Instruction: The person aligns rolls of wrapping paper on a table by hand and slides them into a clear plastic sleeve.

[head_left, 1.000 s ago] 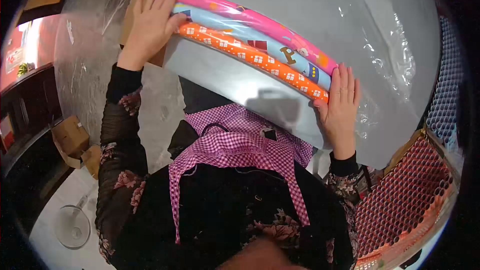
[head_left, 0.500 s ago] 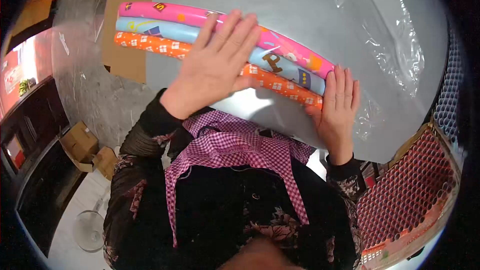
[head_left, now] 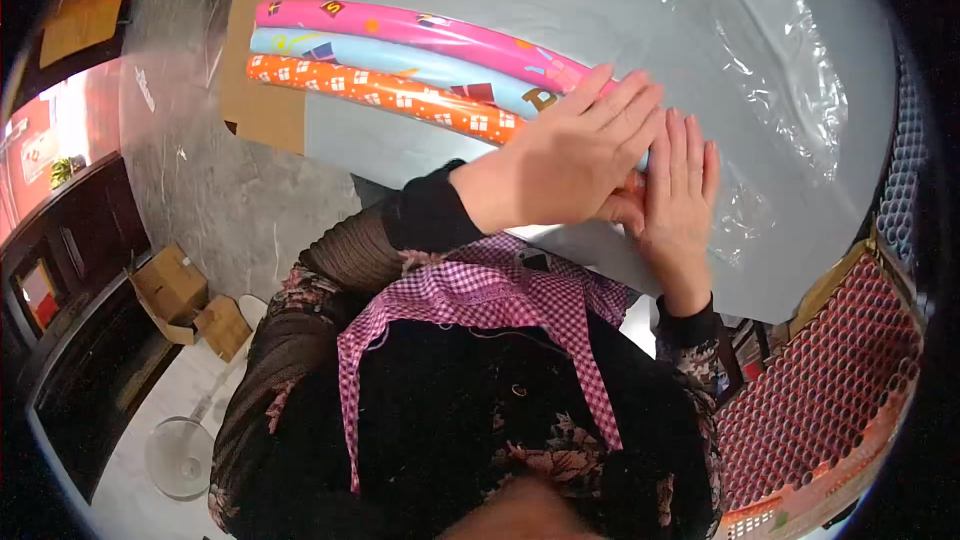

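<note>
Three rolls of wrapping paper lie side by side on the grey table surface: a pink roll (head_left: 390, 26), a light blue roll (head_left: 400, 64) and an orange roll (head_left: 380, 92) with white gift shapes. My left hand (head_left: 575, 158) rests flat across their right part, fingers stretched out, covering much of that end. Upright at the right ends of the rolls is my right hand (head_left: 680, 205), its fingers straight and its palm side against the ends. The thumb of the right hand is bent in near the orange roll. Both hands hide the right ends of the rolls.
Under the rolls' left ends is a cardboard sheet (head_left: 262, 120). Clear plastic film (head_left: 790, 90) lies on the table's right side. At the right edge stands a box packed with dark red round ends (head_left: 830, 380). An open cardboard box (head_left: 170, 285) sits at lower left.
My left hand has slid to the right along the rolls, close to my right hand, uncovering their middle. My right hand stays at the right ends.
</note>
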`<state>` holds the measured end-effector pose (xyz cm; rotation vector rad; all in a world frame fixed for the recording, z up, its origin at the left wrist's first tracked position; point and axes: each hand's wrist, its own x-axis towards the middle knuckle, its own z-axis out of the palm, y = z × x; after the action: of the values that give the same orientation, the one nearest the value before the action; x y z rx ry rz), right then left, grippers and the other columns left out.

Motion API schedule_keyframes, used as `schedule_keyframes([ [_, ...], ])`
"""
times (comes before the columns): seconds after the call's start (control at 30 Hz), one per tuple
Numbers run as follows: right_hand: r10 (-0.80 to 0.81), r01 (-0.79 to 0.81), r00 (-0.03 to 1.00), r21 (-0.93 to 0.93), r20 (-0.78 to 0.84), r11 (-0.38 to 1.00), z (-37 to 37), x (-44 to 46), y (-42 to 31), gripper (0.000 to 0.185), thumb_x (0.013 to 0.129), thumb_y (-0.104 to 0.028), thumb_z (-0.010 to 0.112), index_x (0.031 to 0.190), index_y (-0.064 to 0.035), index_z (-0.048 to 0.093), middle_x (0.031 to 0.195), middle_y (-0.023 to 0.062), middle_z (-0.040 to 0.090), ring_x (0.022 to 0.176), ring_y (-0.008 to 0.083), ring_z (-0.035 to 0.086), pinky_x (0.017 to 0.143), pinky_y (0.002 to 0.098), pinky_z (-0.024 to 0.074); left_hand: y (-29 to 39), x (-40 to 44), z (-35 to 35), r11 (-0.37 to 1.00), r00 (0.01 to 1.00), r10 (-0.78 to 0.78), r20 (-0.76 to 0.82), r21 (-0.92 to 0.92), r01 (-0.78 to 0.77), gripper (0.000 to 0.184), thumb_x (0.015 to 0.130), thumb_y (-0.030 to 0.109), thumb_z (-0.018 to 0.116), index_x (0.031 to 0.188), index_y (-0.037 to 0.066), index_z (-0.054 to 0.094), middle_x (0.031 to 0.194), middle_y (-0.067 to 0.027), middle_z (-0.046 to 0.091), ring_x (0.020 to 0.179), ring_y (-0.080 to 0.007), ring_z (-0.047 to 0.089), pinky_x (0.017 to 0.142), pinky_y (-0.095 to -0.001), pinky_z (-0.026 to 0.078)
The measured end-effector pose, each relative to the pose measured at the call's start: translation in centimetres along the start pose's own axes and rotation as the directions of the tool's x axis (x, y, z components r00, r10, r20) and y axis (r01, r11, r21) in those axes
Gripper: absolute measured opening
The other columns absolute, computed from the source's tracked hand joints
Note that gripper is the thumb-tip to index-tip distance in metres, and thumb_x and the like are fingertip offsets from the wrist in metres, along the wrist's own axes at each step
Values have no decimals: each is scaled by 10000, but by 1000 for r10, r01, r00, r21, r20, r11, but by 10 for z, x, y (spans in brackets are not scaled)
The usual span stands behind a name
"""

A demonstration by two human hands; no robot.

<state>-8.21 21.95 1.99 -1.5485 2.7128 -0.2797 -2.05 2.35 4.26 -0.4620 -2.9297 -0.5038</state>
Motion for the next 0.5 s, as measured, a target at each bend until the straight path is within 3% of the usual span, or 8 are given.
schedule_keyframes([
  [0.07, -11, 11, 999, -16, -32, 1000, 1, 4, 2, 814, 782, -413, 655, 1422, 12, 386, 1519, 175, 354, 1409, 357, 320, 1134, 553, 229, -9, 2, -1, 957, 999, 32, 2, -290, -30, 993, 767, 667, 551, 1375, -101, 390, 1429, -240, 431, 1385, -383, 341, 1130, -521, 264],
  [0.13, 30, -30, 999, -15, 26, 999, -5, 10, -1, 838, 791, -427, 651, 1440, 11, 356, 1519, 172, 353, 1402, 356, 329, 1138, 545, 224, -19, -11, -8, 938, 999, -10, -49, -347, -8, 979, 775, 632, 594, 1416, -67, 351, 1476, -237, 381, 1393, -397, 332, 1130, -543, 247],
  [0.2, 28, -28, 1000, -9, -2, 1000, -3, 12, 1, 839, 794, -434, 652, 1441, 11, 357, 1512, 174, 361, 1398, 352, 335, 1138, 540, 228, -41, -28, -24, 990, 988, -126, -91, -83, 118, 861, 790, 520, 668, 1405, -22, 408, 1467, -218, 402, 1389, -392, 339, 1132, -550, 241],
  [0.27, 29, -29, 999, -8, -34, 1000, -2, 13, 4, 841, 797, -441, 652, 1441, 12, 357, 1505, 175, 369, 1393, 348, 342, 1137, 535, 232, -78, -56, -32, 948, 963, -249, -106, 177, 265, 817, 838, 517, 627, 1445, 31, 375, 1510, -167, 366, 1404, -387, 315, 1136, -566, 213],
  [0.33, 22, -22, 1000, -44, -13, 999, -2, 14, 8, 749, 946, -525, 439, 1457, 12, 332, 1510, 180, 358, 1406, 349, 324, 1152, 516, 202, -106, -85, -43, 875, 924, -349, -158, 297, 381, 770, 882, 511, 578, 1452, 38, 367, 1524, -140, 356, 1410, -379, 305, 1131, -570, 200],
  [0.4, 37, -39, 999, -51, -33, 998, 1, 14, 15, 756, 934, -522, 458, 1460, 6, 328, 1506, 183, 361, 1406, 348, 322, 1156, 513, 198, -127, -108, -43, 859, 923, -359, -139, 337, 385, 752, 894, 493, 570, 1456, 39, 362, 1528, -135, 352, 1410, -376, 303, 1129, -567, 198],
  [0.47, 43, -45, 999, -59, -24, 997, -1, 16, 17, 834, 795, -415, 679, 1438, 7, 357, 1489, 177, 383, 1390, 340, 342, 1137, 525, 241, -140, -118, -36, 843, 922, -364, -129, 376, 385, 734, 906, 476, 563, 1459, 39, 358, 1531, -130, 348, 1411, -372, 301, 1126, -565, 195],
  [0.5, 60, -63, 997, -66, -44, 996, 1, 16, 16, 822, 786, -397, 695, 1421, 13, 372, 1470, 192, 397, 1380, 346, 352, 1130, 523, 251, -143, -120, -31, 846, 924, -353, -145, 373, 382, 726, 913, 468, 557, 1463, 40, 354, 1534, -129, 345, 1412, -370, 297, 1125, -561, 191],
])
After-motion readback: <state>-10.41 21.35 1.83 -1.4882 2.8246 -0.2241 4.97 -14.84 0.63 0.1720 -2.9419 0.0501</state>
